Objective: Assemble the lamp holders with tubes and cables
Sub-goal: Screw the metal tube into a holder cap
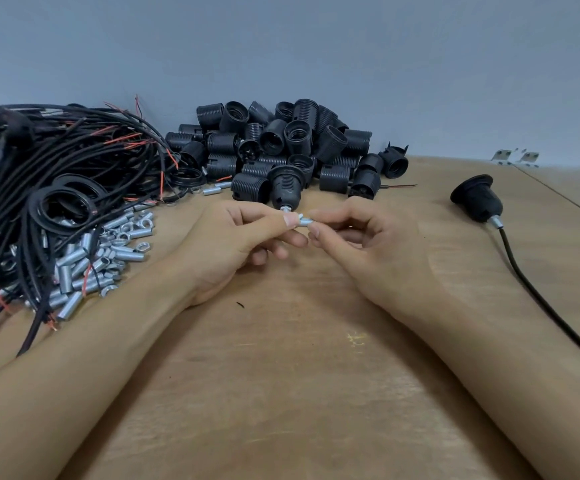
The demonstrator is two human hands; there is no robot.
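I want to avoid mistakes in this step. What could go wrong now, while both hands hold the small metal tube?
1. The metal tube is pinched only at the fingertips of the left hand and right hand; it may slip and roll across the table.
2. The lamp holder just behind the fingers could be knocked over.

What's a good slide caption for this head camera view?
Both hands pinch a small metal tube before heaped lamp holders.
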